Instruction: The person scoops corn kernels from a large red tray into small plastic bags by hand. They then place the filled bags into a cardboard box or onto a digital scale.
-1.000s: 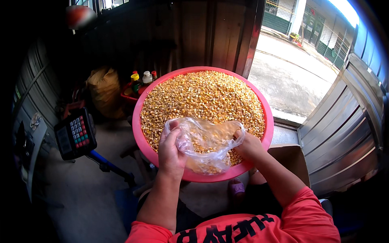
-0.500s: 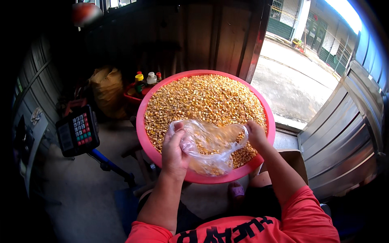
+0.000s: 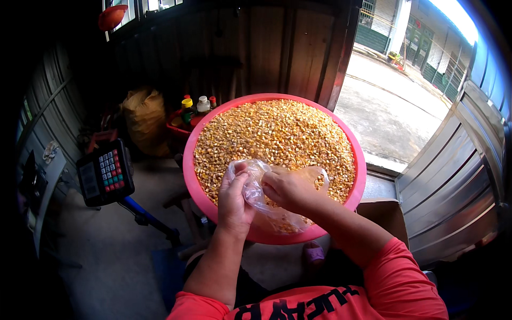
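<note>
A wide pink basin (image 3: 188,166) is heaped with yellow dried corn kernels (image 3: 272,133). Over its near side hangs a clear plastic bag (image 3: 257,198), crumpled, with some kernels visible in or through it. My left hand (image 3: 234,198) is closed around the bag's left edge, thumb on top. Close beside it, my right hand (image 3: 290,188) is curled over the bag's mouth, fingertips against the plastic near the left hand. Whatever those curled fingers hold is hidden.
Left of the basin stands a scale display with keypad (image 3: 105,173) on a blue post (image 3: 140,209). Behind are a tan sack (image 3: 145,120) and several small bottles (image 3: 202,105). A cardboard box (image 3: 385,216) sits at right, by a metal door (image 3: 442,181).
My right hand has left the bag's right edge and moved leftward over its mouth, closing in toward my left hand. The left hand keeps its hold on the bag.
</note>
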